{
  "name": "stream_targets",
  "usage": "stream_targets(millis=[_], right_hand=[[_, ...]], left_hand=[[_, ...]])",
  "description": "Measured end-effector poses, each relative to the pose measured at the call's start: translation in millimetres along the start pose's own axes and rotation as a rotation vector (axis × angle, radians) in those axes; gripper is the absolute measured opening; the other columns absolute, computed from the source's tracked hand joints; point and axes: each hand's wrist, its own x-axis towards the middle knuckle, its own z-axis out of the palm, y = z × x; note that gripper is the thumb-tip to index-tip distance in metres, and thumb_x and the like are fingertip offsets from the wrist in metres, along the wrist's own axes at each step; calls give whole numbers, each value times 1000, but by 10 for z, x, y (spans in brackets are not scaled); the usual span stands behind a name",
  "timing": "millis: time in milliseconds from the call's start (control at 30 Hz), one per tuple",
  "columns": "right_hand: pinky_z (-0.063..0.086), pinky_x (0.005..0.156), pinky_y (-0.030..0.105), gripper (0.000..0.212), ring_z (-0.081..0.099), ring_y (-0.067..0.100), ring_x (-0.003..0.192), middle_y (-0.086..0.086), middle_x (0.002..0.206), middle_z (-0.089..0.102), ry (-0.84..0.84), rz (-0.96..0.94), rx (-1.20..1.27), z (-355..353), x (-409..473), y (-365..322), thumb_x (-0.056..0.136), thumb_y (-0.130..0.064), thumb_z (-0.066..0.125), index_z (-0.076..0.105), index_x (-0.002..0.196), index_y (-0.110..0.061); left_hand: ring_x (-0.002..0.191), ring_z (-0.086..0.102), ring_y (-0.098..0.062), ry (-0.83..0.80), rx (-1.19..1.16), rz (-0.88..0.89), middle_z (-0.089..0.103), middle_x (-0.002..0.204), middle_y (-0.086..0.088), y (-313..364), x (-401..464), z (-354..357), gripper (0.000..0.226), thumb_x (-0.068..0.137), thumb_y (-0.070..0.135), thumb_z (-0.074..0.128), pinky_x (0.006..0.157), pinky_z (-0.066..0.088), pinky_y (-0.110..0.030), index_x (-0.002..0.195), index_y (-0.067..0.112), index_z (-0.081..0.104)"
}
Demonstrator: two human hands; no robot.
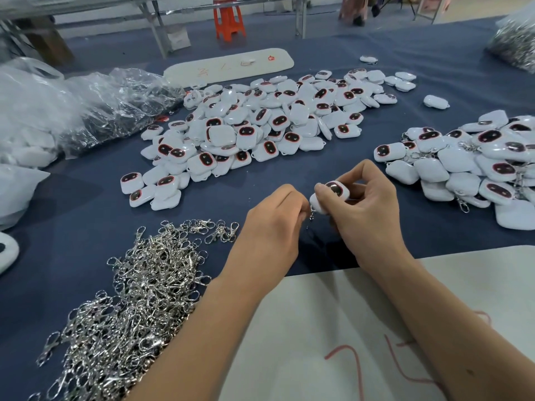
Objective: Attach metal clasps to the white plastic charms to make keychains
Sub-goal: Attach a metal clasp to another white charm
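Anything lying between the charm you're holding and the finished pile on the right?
Nothing visible: only bare blue cloth lies between the white plastic charm, held in the right hand, and the right pile of clasped charms.

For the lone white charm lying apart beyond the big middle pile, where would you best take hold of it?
Probably pinch the lone white charm across its two long sides from above: it lies flat on the blue cloth, clear all round, small loop at its right end.
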Motion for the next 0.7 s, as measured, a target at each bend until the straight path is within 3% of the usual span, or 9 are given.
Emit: stream_targets(millis=[100, 233, 333, 467, 600, 700], right_hand=[[49, 50, 24, 33, 58, 9, 51, 1, 66, 71, 15, -25, -46, 4, -8, -2, 86, -27, 82, 51, 82, -17], [48, 51, 29, 32, 60, 29, 57, 1, 63, 69, 18, -67, -69, 20, -20, -3, 85, -21, 79, 48, 81, -13], [48, 53, 34, 33, 61, 35, 62, 4, 62, 67, 32, -108, -84, 36, -38, -12, 84, -18, 79, 47, 81, -11], [46, 51, 31, 35, 56, 27, 55, 4, 60, 63, 66, -199, -138, 57, -81, -30, 84, -18, 79, 44, 81, -12], [44, 50, 23, 37, 56, 19, 53, -1, 62, 62, 110, -306, -199, 117, -131, -33, 84, -20, 80, 43, 82, -14], [47, 51, 27, 36, 58, 16, 51, 0, 65, 66, 109, -189, -47, 114, -121, -40, 86, -23, 80, 45, 84, -15]], left_hand=[[75, 52, -28, -9, -1, -5, 57, 90, -5, 2, -5, 11, 12, 96, -4, 56, 69, 45, -49, 91, 4, 62], [75, 53, -29, -18, 15, -33, 58, 91, -4, 5, -13, 32, 13, 96, -4, 55, 69, 46, -50, 92, 6, 62], [77, 55, -28, -13, 24, -74, 59, 93, -3, 16, -29, 48, 15, 95, -4, 54, 70, 47, -48, 94, 8, 63], [80, 55, -24, -8, 43, -146, 59, 94, 2, 23, -37, 90, 16, 94, -1, 55, 70, 45, -39, 95, 13, 63], [75, 50, -20, 38, 52, -184, 57, 91, 2, 9, -39, 112, 11, 97, 4, 58, 65, 33, -30, 93, 13, 64], [77, 54, -22, 108, -3, -121, 60, 90, -1, -8, -21, 94, 10, 98, 4, 60, 70, 42, -35, 90, 9, 63]])
